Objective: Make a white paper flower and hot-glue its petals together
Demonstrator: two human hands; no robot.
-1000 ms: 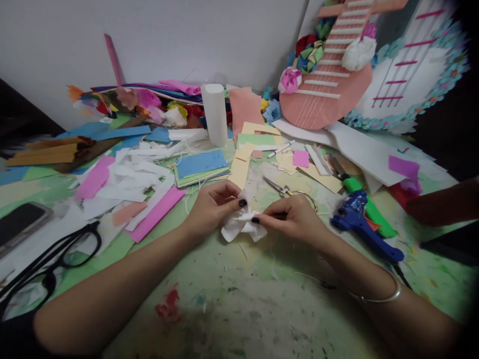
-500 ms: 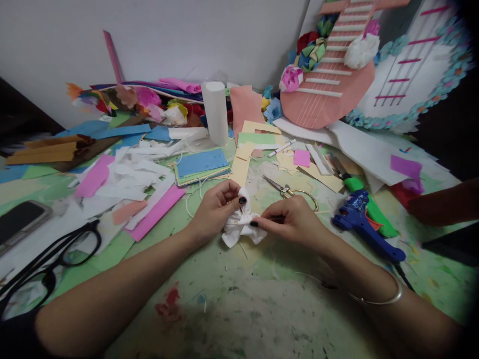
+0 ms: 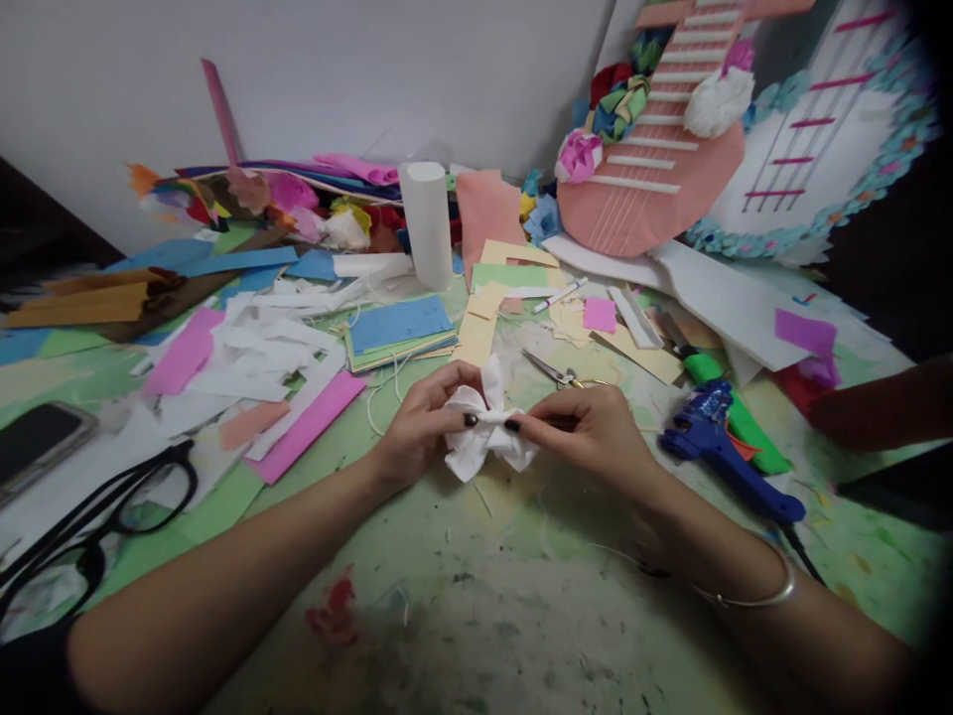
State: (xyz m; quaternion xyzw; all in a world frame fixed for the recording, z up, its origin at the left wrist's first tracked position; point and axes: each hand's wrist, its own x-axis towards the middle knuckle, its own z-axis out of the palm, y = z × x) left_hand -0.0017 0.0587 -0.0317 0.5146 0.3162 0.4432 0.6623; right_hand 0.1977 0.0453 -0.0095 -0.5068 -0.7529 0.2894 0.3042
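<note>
Between my two hands is a white paper flower (image 3: 483,452) with several petals spread out, held just over the table. My left hand (image 3: 428,422) pinches its left petals, thumb in front and fingers behind. From the other side my right hand (image 3: 588,427) pinches the flower near its centre between thumb and finger. Just behind my right hand lies a pair of scissors (image 3: 547,367) with gold handles, partly hidden by that hand. A short piece of string (image 3: 483,500) rests on the table below the flower.
At right lie a blue glue gun (image 3: 715,447) and a green-handled knife (image 3: 734,407). Left are black glasses (image 3: 96,536), a phone (image 3: 41,447) and white paper scraps (image 3: 253,348). Behind stand a white roll (image 3: 427,228) and a paper guitar (image 3: 647,199); a paper stack (image 3: 402,328) lies nearer.
My left thumb has shifted lower and left on the flower. The flower has turned, and its petals now stand more spread out, with one pointing up. My right hand keeps its pinch.
</note>
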